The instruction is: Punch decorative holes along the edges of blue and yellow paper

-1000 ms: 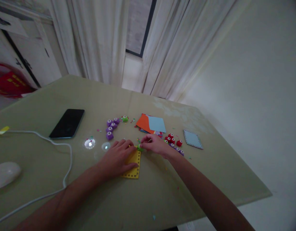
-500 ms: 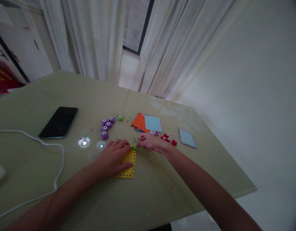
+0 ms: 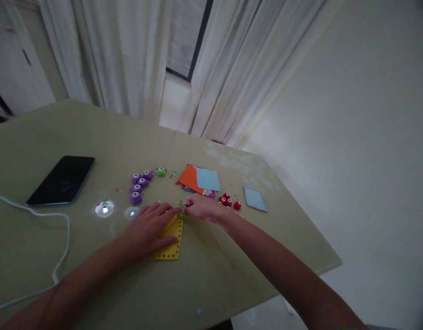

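A yellow sheet of paper (image 3: 170,253) with small holes punched along its edges lies in front of me. My left hand (image 3: 147,231) rests flat across it, fingers stretched out, its index fingertip close to the far right corner. At that corner sits a small green paper punch (image 3: 183,216), mostly covered by my hands. My right hand (image 3: 200,207) is closed, its thumb side down on the punch. Bits of punched paper (image 3: 180,203) lie just beyond it.
Purple punches (image 3: 136,198) and another green punch (image 3: 161,172) stand beyond my left hand. Red punches (image 3: 226,200), coloured paper sheets (image 3: 207,179) and a pale blue punched sheet (image 3: 255,199) lie rightward. A black tablet (image 3: 62,180) and white cable (image 3: 67,238) are left.
The view has shifted a little, so everything on the table appears further left. My right hand has lowered slightly over the green punch; my left hand stays on the yellow paper.
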Action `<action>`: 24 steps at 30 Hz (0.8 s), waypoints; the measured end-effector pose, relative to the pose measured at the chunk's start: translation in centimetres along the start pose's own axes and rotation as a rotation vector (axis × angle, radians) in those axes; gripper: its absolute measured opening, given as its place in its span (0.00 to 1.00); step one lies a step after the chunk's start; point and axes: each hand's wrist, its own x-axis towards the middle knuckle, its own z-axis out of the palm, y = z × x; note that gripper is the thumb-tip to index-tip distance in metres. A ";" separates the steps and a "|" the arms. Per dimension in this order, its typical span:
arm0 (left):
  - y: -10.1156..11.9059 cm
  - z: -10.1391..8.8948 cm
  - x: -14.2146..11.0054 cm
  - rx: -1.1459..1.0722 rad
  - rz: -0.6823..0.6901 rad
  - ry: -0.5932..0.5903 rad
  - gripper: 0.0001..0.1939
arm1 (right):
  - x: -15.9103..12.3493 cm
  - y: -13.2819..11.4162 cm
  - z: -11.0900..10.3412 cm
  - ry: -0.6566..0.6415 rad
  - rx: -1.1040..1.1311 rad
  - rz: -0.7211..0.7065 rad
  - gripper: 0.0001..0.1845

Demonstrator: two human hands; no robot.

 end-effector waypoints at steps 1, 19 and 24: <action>-0.1 0.1 0.0 -0.004 0.002 0.000 0.34 | 0.1 0.1 0.0 -0.006 0.001 0.005 0.17; -0.2 -0.5 -0.1 0.006 0.001 0.027 0.34 | -0.7 1.3 1.7 0.202 0.339 -0.187 0.13; -0.3 -0.5 -0.1 0.036 -0.038 0.013 0.34 | -1.6 1.9 2.9 0.338 0.238 -0.253 0.08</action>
